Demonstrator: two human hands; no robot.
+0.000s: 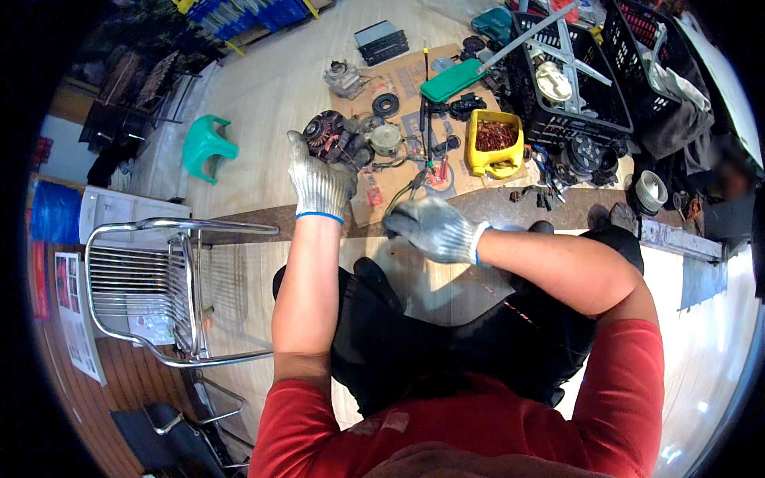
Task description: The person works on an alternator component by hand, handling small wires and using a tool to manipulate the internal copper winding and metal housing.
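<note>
Both my hands wear whitish knit gloves with blue cuffs. My left hand [320,182] is closed against the near side of a dark motor part with copper windings [324,130]; its thumb points up along the left and the other fingers are partly hidden. My right hand [437,229] is bent inward to the lower right of it, fingers curled and darkly stained. Thin cables [408,193] run beside its fingertips; what it grips is hidden. Just beyond lie a round metal motor housing [386,139] and small red-handled pieces [439,170] on a cardboard sheet [408,86].
A yellow cut container [472,153] holds copper-coloured bits. A green-headed tool [453,80], a black ring [386,105] and black crates [578,126] are farther off. At left stand a green stool [209,145] and a chrome chair [190,295]; a white fan wheel [650,191] sits right.
</note>
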